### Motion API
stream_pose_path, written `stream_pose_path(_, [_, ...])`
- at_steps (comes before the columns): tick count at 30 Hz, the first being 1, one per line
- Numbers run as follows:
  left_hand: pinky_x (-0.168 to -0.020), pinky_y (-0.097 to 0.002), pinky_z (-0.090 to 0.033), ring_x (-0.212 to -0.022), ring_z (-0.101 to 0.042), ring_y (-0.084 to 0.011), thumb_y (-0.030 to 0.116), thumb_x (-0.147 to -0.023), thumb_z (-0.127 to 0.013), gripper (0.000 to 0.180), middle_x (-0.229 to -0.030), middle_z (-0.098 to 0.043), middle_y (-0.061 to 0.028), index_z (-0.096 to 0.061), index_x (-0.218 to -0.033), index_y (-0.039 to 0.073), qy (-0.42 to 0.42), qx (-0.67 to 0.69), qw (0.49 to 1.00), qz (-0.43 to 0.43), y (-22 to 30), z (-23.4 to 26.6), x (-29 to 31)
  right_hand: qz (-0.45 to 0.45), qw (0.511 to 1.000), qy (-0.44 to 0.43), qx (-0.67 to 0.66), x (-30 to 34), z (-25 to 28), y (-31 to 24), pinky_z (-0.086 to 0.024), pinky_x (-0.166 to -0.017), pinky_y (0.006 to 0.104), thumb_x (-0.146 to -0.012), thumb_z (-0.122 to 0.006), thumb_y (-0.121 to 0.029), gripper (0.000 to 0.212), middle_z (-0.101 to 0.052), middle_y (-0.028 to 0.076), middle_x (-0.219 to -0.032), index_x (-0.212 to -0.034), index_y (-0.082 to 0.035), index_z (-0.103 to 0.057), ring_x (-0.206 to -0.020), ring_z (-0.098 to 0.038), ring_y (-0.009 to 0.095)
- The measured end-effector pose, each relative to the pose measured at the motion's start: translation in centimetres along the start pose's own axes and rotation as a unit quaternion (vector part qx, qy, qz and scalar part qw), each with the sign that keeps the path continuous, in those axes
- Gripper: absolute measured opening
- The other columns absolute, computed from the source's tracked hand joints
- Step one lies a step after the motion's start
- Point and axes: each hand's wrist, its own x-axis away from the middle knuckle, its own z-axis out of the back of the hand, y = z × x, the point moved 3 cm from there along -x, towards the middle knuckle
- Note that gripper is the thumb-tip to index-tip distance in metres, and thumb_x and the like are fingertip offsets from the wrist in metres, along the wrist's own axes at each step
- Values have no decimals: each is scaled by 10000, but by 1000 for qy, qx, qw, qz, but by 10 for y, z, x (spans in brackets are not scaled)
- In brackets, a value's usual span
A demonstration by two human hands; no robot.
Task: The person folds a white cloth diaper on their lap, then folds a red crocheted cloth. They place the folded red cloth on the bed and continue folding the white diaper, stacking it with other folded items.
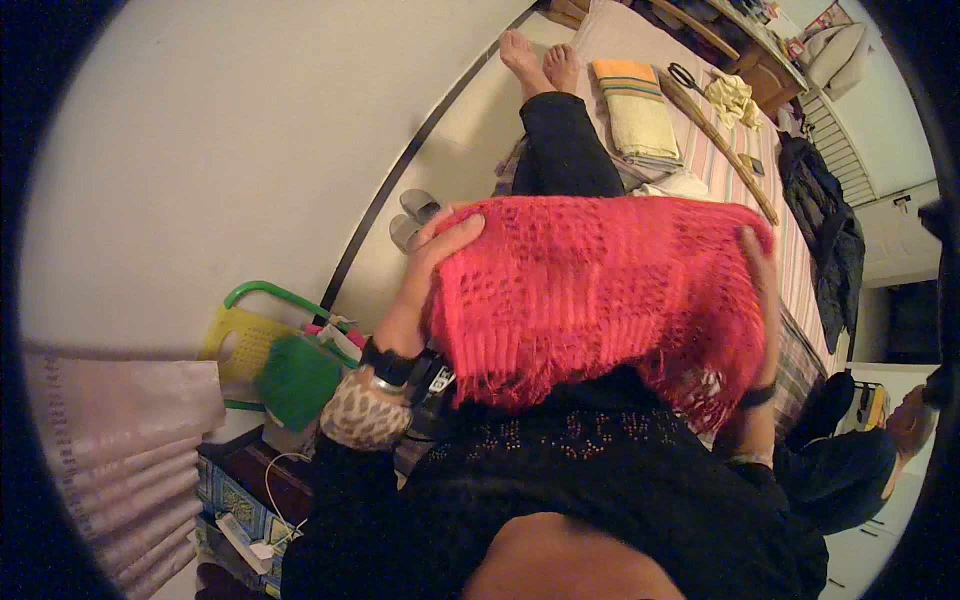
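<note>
A pink-red knitted shawl (600,290) with an open weave and a fringed lower edge is stretched out sideways in front of my body. My left hand (445,245) grips its upper left corner, thumb on the near face and the other fingers hidden behind the cloth. At the opposite side my right hand (762,285) holds the edge, partly covered by the fabric and slightly blurred. Loose fringe hangs from the lower edge toward my black top. My legs stretch away beyond the shawl, the bare feet (540,62) near the far end.
On the striped bed (790,240) lie a folded yellow towel (640,115), scissors (684,76), a wooden stick (720,145) and a crumpled cloth (733,100). A dark jacket (822,225) hangs over its right edge. Another person (845,470) is at right. Grey slippers (405,232) and a yellow-green chair (245,335) stand left.
</note>
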Motion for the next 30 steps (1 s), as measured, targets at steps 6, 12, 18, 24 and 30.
stream_pose_path(6, [-1089,-429,-396,-1222,-554,-275,442,-952,-570,586,-1321,-587,-135,-508,-1332,1,66,154,976,139,-91,66,-47,-121,992,-1,42,-58,79,105,-449,-1015,314,-1003,-534,-359,484,-598,91,-1288,-1334,-5,-521,-1159,-581,188])
stream_pose_path(12, [-1009,-372,-451,-1115,-598,-207,235,-953,-608,430,-1231,-627,-76,-526,-1309,9,11,-68,991,117,-110,78,-45,-174,983,-57,13,-47,110,117,-409,-1061,348,-1012,-506,-326,513,-541,120,-1378,-1380,29,-467,-1225,-545,228])
stream_pose_path(18, [-959,-321,-476,-1062,-610,-169,144,-959,-600,378,-1199,-633,-76,-531,-1307,14,120,-136,983,-17,-116,63,-54,-140,990,7,12,-55,93,118,-460,-1001,334,-994,-541,-274,440,-615,109,-1263,-1316,24,-510,-1126,-602,206])
stream_pose_path(24, [-976,-314,-457,-1107,-580,-157,134,-980,-565,375,-1230,-619,-70,-519,-1331,11,155,-139,973,-101,-115,89,-48,-33,996,74,42,-55,109,129,-486,-933,308,-1000,-522,-252,356,-649,116,-1153,-1204,34,-578,-1050,-626,194])
stream_pose_path(30, [-971,-313,-464,-1103,-586,-160,168,-979,-577,379,-1240,-618,-71,-538,-1316,-2,189,-237,953,-28,-137,116,-58,-54,940,111,318,-77,134,200,-424,-996,316,-991,-535,-284,467,-634,201,-1225,-1260,97,-559,-1141,-576,243])
